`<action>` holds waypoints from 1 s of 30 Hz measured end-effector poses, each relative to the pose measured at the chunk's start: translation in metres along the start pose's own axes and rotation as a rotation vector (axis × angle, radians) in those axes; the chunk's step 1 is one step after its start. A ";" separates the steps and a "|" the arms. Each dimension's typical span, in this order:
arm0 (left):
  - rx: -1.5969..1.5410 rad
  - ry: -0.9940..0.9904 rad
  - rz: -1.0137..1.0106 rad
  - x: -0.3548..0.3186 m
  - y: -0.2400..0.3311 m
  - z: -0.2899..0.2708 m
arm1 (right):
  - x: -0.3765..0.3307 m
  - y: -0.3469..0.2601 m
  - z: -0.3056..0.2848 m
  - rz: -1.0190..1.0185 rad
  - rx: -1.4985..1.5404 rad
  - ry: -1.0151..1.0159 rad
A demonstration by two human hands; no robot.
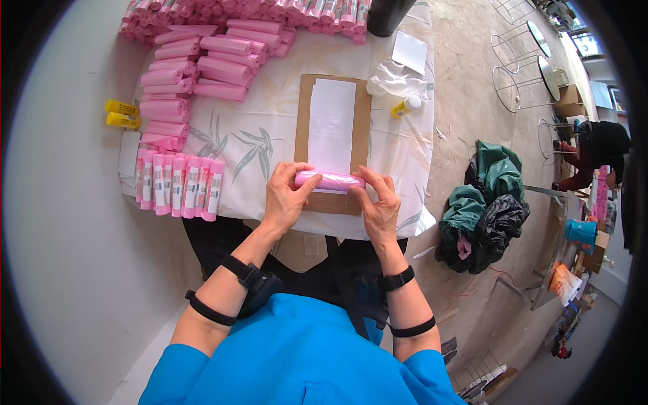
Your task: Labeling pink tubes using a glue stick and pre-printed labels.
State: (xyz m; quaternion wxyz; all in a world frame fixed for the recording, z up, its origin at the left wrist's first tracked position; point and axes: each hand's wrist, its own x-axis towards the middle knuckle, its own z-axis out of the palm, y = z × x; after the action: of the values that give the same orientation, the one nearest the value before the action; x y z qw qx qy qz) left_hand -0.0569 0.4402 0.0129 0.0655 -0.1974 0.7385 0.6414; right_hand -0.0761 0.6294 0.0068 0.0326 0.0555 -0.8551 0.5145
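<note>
Between my two hands lies a pink roll of plastic bags [331, 181], held crosswise at the near end of a stack of white paper strips [332, 121]. The strips rest on a brown cardboard sheet [304, 135] on the table. My left hand [289, 191] grips the roll's left end, thumb on the near side and fingers on the far side. At the right end my right hand [378, 202] pinches it the same way. A white strip edge shows just under the roll; whether it is stuck to the roll I cannot tell.
Bare pink rolls [226, 69] pile up at the far left. Labelled rolls [179, 185] line the near left, with more [331, 12] along the far edge. A yellow-and-white glue stick [406, 106] stands right of the cardboard. Yellow sticks [123, 120] lie by the wall. Dark bags [489, 209] sit on the floor.
</note>
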 end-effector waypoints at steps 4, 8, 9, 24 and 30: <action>0.111 0.019 0.090 0.008 -0.014 -0.001 | 0.004 0.006 0.006 0.005 0.015 -0.007; 0.367 0.105 0.215 0.007 -0.007 -0.001 | 0.005 0.010 0.008 0.015 0.022 -0.007; 0.404 0.087 0.113 0.005 0.001 0.000 | 0.005 0.011 0.008 0.017 0.020 -0.005; 0.669 -0.046 0.805 -0.005 0.020 0.003 | -0.028 -0.044 -0.027 0.344 0.721 0.097; -0.374 -0.295 0.201 -0.048 0.095 0.013 | -0.042 -0.105 -0.040 0.441 1.139 -0.115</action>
State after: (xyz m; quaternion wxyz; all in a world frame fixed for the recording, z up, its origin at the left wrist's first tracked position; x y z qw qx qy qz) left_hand -0.0504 0.4726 0.1151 0.0707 -0.0358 0.6052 0.7921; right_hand -0.0207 0.6181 0.1126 -0.1557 -0.0865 -0.4376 0.8814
